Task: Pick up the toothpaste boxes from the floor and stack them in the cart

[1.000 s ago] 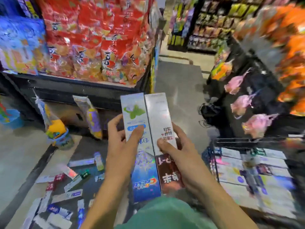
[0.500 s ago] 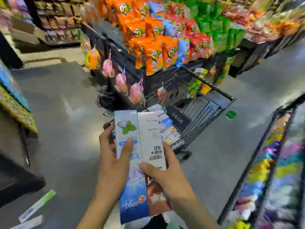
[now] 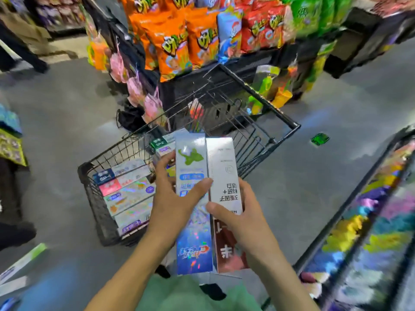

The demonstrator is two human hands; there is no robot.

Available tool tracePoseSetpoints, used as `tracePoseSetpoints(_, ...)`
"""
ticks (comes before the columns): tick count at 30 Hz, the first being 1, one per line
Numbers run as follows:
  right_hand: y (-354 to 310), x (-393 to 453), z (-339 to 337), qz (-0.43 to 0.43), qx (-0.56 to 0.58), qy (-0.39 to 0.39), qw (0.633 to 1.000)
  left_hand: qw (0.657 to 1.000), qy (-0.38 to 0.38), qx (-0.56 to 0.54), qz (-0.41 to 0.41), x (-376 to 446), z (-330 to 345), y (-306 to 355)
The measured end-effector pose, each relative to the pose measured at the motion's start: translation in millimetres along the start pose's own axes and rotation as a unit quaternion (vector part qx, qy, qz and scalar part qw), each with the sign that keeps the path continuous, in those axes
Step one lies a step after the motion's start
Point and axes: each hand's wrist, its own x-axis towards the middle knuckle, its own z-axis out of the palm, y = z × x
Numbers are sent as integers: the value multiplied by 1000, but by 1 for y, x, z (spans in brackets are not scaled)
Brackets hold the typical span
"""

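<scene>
Glossy cardboard called for a firm, even hold: the left hand (image 3: 177,198) gripped the blue toothpaste box (image 3: 193,221) with its thumb laid across the face, and the right hand (image 3: 244,218) gripped the white-and-brown toothpaste box (image 3: 224,176) in the same manner, the two boxes pressed side by side, long edges touching. To do this step well, the pair probably needed to stay flush while being carried over the near rim of the cart (image 3: 258,93), then be lowered flat onto the stacked boxes (image 3: 128,191) already lying at its left end, aligned with them so that the pile would not slide. Letting one thumb go too soon risked the boxes splaying apart.

Both held boxes were long, slim and shiny, their print upside down from this view; the blue one carried a green leaf mark towards its far end. They hovered just above the cart's near side. Other boxes (image 3: 22,263) lay on the floor at the near left.
</scene>
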Motion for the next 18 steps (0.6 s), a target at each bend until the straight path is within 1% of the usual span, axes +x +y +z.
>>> tracePoseSetpoints(4,-1,40,-31,28,-11,-27,999,998,16,-46,-49,35,28,-1)
tracePoseSetpoints(8,-4,87,-45,48,-43,-51,997,994,63,-59,-66,75,37,-11)
tracePoseSetpoints(11,-8,122,-51,55,-117,-79,988,988,99,-66,-100,104,34,-21)
tracePoseSetpoints(15,-18,175,-51,70,-209,-109,969,972,150,-121,-135,145,28,-34)
tracePoseSetpoints(18,-21,223,-52,48,-268,-143,952,961,209,-120,-137,173,23,-42)
